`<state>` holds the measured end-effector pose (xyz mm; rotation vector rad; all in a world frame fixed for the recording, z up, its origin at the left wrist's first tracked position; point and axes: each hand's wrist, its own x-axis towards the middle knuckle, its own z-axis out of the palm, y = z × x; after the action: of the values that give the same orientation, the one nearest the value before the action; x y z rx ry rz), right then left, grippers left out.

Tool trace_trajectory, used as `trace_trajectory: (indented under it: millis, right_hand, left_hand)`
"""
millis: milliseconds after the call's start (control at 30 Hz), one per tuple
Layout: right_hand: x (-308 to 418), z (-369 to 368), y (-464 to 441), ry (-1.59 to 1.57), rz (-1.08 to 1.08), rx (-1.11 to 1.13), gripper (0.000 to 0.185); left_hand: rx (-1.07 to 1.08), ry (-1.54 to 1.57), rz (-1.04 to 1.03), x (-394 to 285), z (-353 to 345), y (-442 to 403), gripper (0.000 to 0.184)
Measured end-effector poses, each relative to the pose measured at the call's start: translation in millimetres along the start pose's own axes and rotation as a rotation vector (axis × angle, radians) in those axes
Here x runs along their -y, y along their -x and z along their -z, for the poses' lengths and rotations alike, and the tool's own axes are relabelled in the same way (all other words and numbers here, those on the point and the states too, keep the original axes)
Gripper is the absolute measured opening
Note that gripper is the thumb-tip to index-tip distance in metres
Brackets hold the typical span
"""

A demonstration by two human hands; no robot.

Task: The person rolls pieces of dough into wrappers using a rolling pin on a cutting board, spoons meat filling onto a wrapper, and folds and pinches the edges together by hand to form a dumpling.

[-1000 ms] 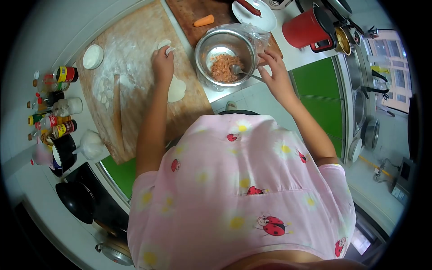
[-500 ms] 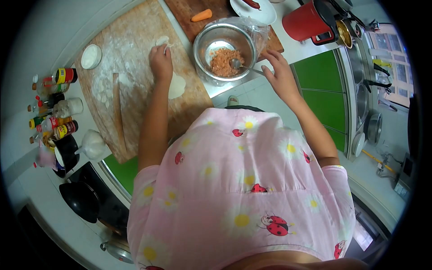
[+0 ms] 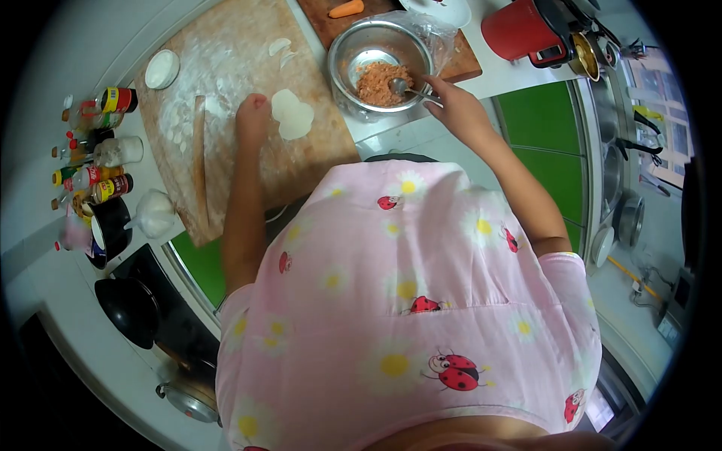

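Note:
My right hand (image 3: 456, 111) grips the handle of a metal spoon (image 3: 416, 93). The spoon's bowl rests in an orange-pink minced filling (image 3: 378, 84) inside a steel mixing bowl (image 3: 340, 54). Over the floured wooden board (image 3: 316, 154), my left hand (image 3: 253, 116) is closed with its fingers curled, and nothing shows in it. Just right of it lie overlapping flat dough wrappers (image 3: 292, 115), apart from the fingers. Farther up the board are two folded dumplings (image 3: 279, 46), one beside the other.
A rolling pin (image 3: 199, 158) and small dough pieces (image 3: 179, 129) lie on the board's left, below a white bowl of flour (image 3: 162, 69). Bottles (image 3: 113, 188) line the left wall. A carrot (image 3: 347, 9) lies on a cutting board (image 3: 320, 26); a red kettle (image 3: 515, 30) stands right.
My left hand has let go of the pale dough piece at the upper board and drawn back beside the wrappers. My right hand has gone from open fingers at the spoon handle to gripping it.

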<state>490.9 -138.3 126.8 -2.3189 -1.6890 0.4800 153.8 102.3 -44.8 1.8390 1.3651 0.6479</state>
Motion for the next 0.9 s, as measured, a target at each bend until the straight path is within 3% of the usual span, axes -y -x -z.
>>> trace_trajectory:
  millis: [33, 333, 433, 833, 900]
  right_hand:
    - [-1, -2, -1, 0.001, 0.017, -0.008, 0.049]
    - [0, 2, -7, 0.092, 0.028, 0.017, 0.042]
    - [10, 8, -6, 0.071, -0.058, 0.087, 0.039]
    - [10, 6, -9, 0.123, 0.001, 0.006, 0.026]
    - [13, 12, -10, 0.099, 0.035, -0.04, 0.024]
  left_hand:
    - [-0.052, 0.003, -0.08, 3, -3, -3, 0.019]
    - [0.11, -0.325, 0.063, -2, 1, -18, 0.016]
    - [0.207, -0.247, 0.205, -4, 5, -7, 0.019]
    - [0.089, -0.09, 0.192, -40, 7, 15, 0.016]
    - [0.036, 0.139, 0.161, -38, 7, 19, 0.012]
